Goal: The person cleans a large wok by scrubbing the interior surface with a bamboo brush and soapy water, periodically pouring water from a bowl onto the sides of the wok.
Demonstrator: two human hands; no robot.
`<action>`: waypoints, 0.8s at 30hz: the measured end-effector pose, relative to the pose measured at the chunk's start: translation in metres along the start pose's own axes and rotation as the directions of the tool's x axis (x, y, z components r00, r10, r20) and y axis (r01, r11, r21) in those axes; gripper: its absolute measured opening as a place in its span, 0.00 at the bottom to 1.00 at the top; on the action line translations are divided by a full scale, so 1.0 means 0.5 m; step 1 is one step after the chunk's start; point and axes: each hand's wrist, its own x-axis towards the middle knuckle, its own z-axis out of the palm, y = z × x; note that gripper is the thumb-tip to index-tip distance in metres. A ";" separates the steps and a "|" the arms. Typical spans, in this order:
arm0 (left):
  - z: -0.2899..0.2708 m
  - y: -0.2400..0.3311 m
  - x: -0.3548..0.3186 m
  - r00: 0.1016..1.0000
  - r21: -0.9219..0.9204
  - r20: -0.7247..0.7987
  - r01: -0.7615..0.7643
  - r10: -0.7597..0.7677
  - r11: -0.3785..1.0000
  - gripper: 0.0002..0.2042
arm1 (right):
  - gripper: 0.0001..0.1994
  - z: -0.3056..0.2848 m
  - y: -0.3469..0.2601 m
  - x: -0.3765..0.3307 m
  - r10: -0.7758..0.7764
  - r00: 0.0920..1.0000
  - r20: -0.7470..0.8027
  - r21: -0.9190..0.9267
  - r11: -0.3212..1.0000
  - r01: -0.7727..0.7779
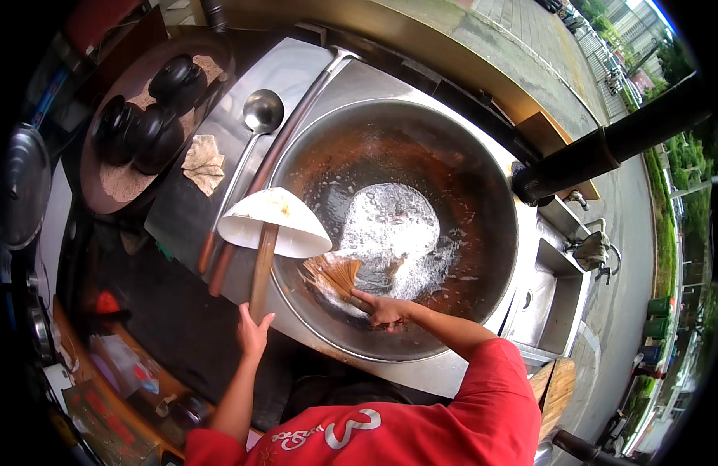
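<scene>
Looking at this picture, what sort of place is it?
Probably an open-air commercial cooking station, perhaps a food stall: a very large, round, dark metal wok set in a silver steel counter, a rectangular stainless-steel sink beside it, and a grey paved road just beyond.

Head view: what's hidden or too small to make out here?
Head view, wok: its bottom is covered by white suds.
Head view, brush: the grip end is hidden by the right hand.
Head view, white scoop: the lower end of its wooden handle is hidden by the left hand.
Head view, green bins: too small for detail.
</scene>
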 end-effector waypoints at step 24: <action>0.001 -0.011 0.003 0.999 -0.075 0.053 0.015 -0.011 0.997 0.31 | 0.47 -0.254 0.264 -0.103 0.370 0.655 -0.659 -0.226 0.734 -0.641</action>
